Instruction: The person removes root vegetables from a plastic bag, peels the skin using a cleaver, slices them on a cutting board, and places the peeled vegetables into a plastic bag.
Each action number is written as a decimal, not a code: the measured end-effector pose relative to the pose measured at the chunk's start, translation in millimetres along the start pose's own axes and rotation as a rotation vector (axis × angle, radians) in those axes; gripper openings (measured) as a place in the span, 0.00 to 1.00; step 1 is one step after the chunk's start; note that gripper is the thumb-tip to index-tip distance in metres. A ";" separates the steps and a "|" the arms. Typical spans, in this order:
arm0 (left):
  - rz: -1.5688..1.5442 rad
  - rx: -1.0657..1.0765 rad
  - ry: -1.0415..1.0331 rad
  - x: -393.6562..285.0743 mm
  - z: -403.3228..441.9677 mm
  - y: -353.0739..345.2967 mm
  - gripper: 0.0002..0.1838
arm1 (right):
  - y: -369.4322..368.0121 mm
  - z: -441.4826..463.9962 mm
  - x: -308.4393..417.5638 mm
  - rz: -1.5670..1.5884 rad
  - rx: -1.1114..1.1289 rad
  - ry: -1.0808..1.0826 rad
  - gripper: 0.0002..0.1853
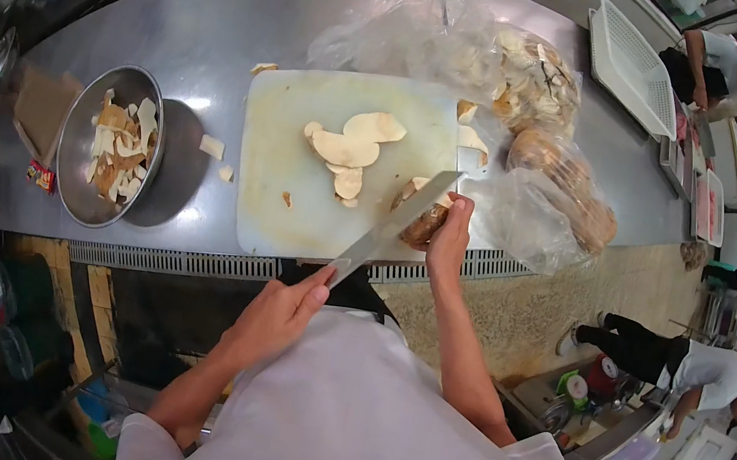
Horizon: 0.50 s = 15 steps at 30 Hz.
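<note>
The handle of a long, broad-bladed knife [404, 221] is gripped in my left hand [279, 311]. Its blade slants up to the right across a brown-skinned, pale-fleshed piece of food [425, 227], whose exact kind I cannot tell. My right hand [451, 236] is closed round that piece at the right edge of a white cutting board [282, 138]. Several flat, cream-coloured slices [346, 148] lie overlapping at the board's middle. A small brown scrap [287, 200] is below them. More pale offcuts [473, 142] rest by the board's right edge.
A steel bowl [149, 162] of pale and brown pieces stands left on the metal table [217, 29]. Clear plastic bags [536, 219] holding brown food lie right of the board. A white basket [625, 63] sits at the far right corner. Other people [706, 369] are at right.
</note>
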State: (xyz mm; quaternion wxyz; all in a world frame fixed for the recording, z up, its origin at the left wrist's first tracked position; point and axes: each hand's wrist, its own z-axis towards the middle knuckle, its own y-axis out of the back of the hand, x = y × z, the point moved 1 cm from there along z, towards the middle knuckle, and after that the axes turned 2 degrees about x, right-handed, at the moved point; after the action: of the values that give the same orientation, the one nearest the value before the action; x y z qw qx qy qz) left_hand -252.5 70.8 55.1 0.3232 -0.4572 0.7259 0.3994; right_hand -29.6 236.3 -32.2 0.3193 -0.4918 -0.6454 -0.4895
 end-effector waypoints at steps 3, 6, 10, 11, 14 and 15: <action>0.107 0.019 0.006 -32.7 -21.0 11.0 0.25 | -4.9 -0.3 -3.2 -0.124 -0.121 0.077 0.26; 0.150 0.037 0.011 -30.2 -29.9 9.4 0.25 | -8.7 -3.1 0.1 -0.159 -0.175 0.210 0.26; 0.180 0.028 0.017 -26.5 -28.5 2.1 0.25 | -11.2 -3.4 -2.6 -0.171 -0.219 0.220 0.26; 0.219 0.013 0.011 -28.7 -26.3 -0.7 0.25 | -10.0 -1.3 -7.9 -0.192 -0.224 0.248 0.25; 0.238 0.032 0.050 -34.4 -12.7 -1.9 0.25 | -12.6 1.1 -13.5 -0.191 -0.233 0.361 0.23; 0.243 0.031 0.054 -39.6 -7.1 0.8 0.25 | -13.9 0.8 -10.5 -0.186 -0.231 0.358 0.23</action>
State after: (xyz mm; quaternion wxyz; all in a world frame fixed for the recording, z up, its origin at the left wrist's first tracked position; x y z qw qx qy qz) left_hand -239.3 80.9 91.7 0.2601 -0.3714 0.7905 0.4118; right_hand -39.4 233.1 -46.2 0.3239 -0.3689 -0.5605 -0.6670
